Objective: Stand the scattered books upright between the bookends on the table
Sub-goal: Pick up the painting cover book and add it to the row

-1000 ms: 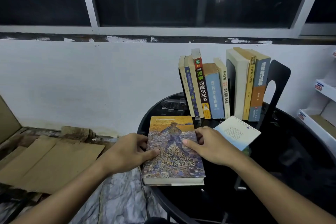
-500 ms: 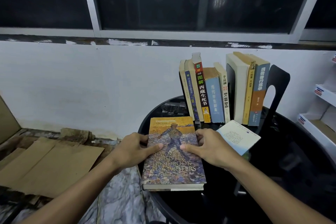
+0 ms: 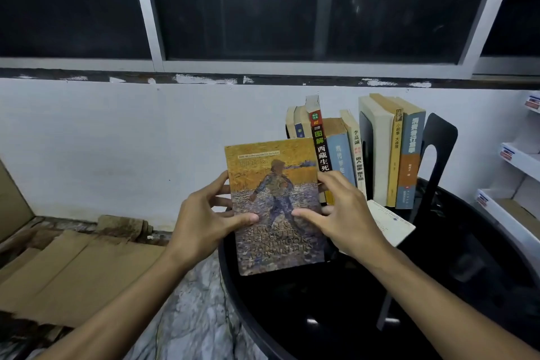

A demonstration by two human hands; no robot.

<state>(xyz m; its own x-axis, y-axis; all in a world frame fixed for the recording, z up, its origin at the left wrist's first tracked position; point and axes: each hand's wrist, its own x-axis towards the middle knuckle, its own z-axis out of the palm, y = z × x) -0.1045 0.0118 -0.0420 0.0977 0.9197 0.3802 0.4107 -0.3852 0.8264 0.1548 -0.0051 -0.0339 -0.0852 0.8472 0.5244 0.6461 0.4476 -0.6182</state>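
A thick handbook with a painted cover of a walking figure [image 3: 274,184] is raised off the round black table [image 3: 455,266], its cover facing me. My left hand [image 3: 204,219] grips its left edge and my right hand [image 3: 342,213] grips its right edge, thumbs on the cover. Behind it a row of upright books [image 3: 339,152] stands on the table. A black bookend [image 3: 366,155] splits that row from three more upright books [image 3: 391,149], which lean on a second black bookend [image 3: 436,155] at the right. A white book [image 3: 391,223] lies flat beside my right hand.
A white wall and dark windows rise just behind the table. Flattened cardboard [image 3: 73,266] lies on the floor at left, over a marbled sheet [image 3: 190,316]. White cartons [image 3: 517,184] stand at the right edge.
The handbook lay flat on the table's front edge under both hands; both hands have now lifted and tilted it upright, higher and closer to the row of books.
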